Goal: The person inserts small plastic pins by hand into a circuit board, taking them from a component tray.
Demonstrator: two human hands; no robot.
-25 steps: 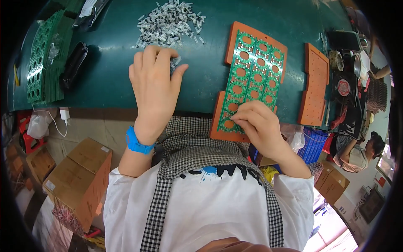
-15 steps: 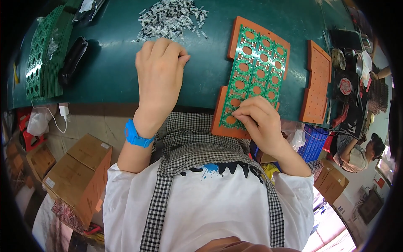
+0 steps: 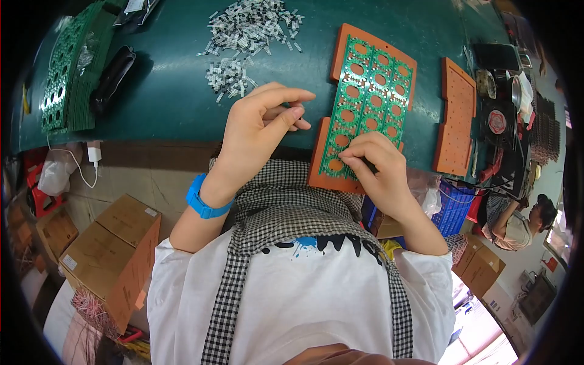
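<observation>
A green circuit board panel (image 3: 371, 104) with rows of round holes lies in an orange-brown fixture tray (image 3: 334, 56). My right hand (image 3: 378, 167) is at the panel's near end, thumb and forefinger pinched over it; whatever they hold is too small to name. Just left of the tray hovers my left hand (image 3: 258, 125), forefinger stretched out and thumb against the curled fingers. A tiny dark spot shows at its thumb tip, too small to make out. Beyond that hand lie a small cluster of clear-and-black components (image 3: 229, 77) and a larger pile of the same parts (image 3: 252, 27).
Stacked green panels (image 3: 70, 79) stand at the left beside a black pouch (image 3: 114, 76). A second orange-brown tray (image 3: 455, 118) lies to the right. Farther right are a tin and tools near a black round-faced device (image 3: 497, 123). Cardboard boxes (image 3: 109, 243) sit below the table; another person (image 3: 523, 225) is at right.
My left hand has moved right and nearer me, from the component pile toward the tray. A small cluster now shows apart from the pile. My right hand stays almost where it was.
</observation>
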